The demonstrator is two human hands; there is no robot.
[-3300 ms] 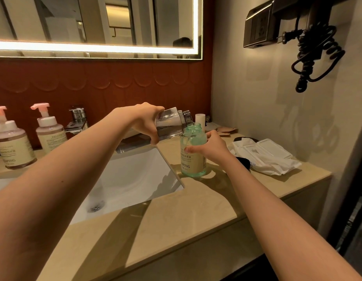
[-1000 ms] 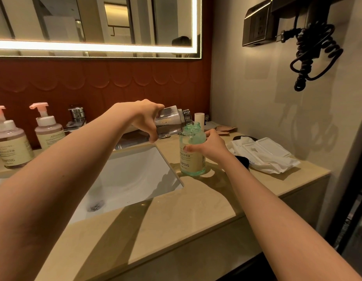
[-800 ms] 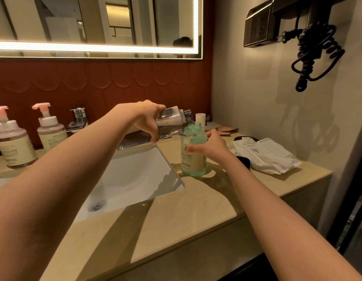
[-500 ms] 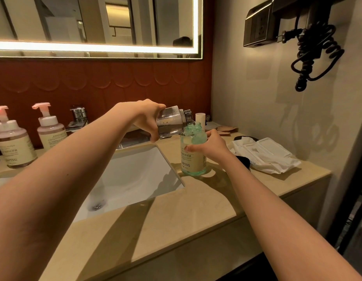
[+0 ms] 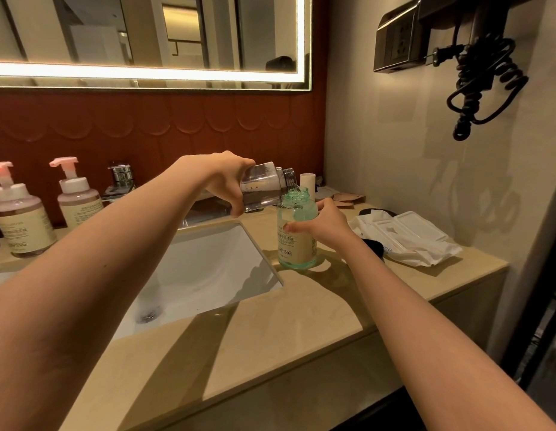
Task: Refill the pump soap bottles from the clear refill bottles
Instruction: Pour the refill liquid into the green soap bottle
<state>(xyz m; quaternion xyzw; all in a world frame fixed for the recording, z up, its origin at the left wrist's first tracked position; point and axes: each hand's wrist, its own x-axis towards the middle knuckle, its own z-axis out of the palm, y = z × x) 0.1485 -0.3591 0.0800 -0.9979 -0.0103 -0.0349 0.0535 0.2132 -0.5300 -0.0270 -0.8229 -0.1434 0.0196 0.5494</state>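
Beige stone bench (image 5: 270,337) with a white sink (image 5: 202,269) sunk into its left half. The left grip (image 5: 227,178), a bare hand, is curled round a clear bottle (image 5: 264,188) tipped on its side, its neck over the open mouth of a green bottle (image 5: 297,241). The right grip (image 5: 326,223) wraps the green bottle's shoulder. That bottle stands upright on the bench, just right of the sink's corner. Behind it a small white cylinder (image 5: 308,181) stands near the wall. A white pack (image 5: 407,237) lies to the right, partly over a dark disc (image 5: 373,247), close to the right forearm. Two pink pump bottles (image 5: 20,219) (image 5: 77,197) and a tap (image 5: 121,178) stand at the back left, well apart from the hands. Bare bench runs from the green bottle to the front edge. A coiled black cord (image 5: 482,88) hangs on the right wall, high above the pack.
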